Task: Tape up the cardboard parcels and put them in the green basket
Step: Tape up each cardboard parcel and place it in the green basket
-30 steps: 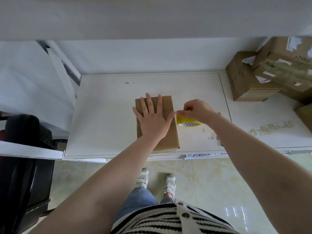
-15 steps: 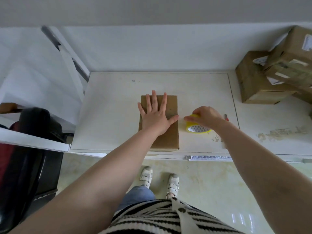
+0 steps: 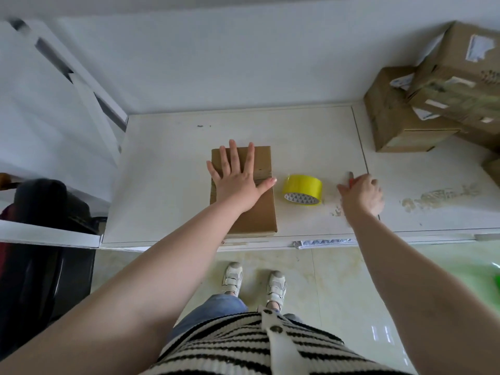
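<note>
Soft, even daylight is filling the room, casting only faint shadows. The right hand (image 3: 361, 194) is smearing with motion blur, while the left hand (image 3: 238, 177) is staying sharp. Glare is glinting off the floor tiles (image 3: 382, 334) at near right. Wide-angle distortion is bending the edges, stretching the cardboard boxes (image 3: 443, 87) at far right.

No readable text anywhere.
Torn white labels on the stacked boxes (image 3: 433, 104) at 2 o'clock too blurred to read; triangle pattern, not lettering, inside the tape roll (image 3: 302, 189) at centre; parcel (image 3: 259, 212) unmarked.
</note>
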